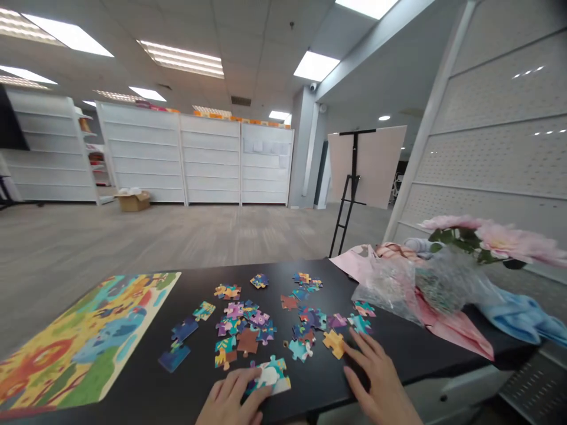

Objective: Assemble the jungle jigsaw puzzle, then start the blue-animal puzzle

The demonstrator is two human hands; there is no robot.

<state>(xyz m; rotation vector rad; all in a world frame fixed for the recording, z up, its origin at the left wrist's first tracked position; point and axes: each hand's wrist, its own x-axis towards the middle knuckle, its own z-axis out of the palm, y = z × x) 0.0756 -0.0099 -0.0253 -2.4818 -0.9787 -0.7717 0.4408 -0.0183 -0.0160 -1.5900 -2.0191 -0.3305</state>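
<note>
My left hand (pixel 233 398) is at the table's front edge, its thumb and index finger closed on a teal and white jigsaw puzzle piece (pixel 277 375). Several loose pieces lie just beyond it, among them a brown piece (pixel 247 341) and a purple piece (pixel 258 319). To the right, my right hand (pixel 376 378) rests with fingers spread, the index fingertip at the edge of a yellow-orange piece (pixel 333 342). Left of that one lies a light teal piece (pixel 299 350). A further teal piece (pixel 358 323) sits just past the right fingertips.
A colourful picture sheet (pixel 128 321) covers the left of the black table (pixel 195 383). At the right are clear plastic wrapping (pixel 390 289), pink flowers (pixel 505 239) and a blue cloth (pixel 518 316). Beyond stand an easel (pixel 354 177), white shelves (pixel 212 159) and a cardboard box (pixel 133 202).
</note>
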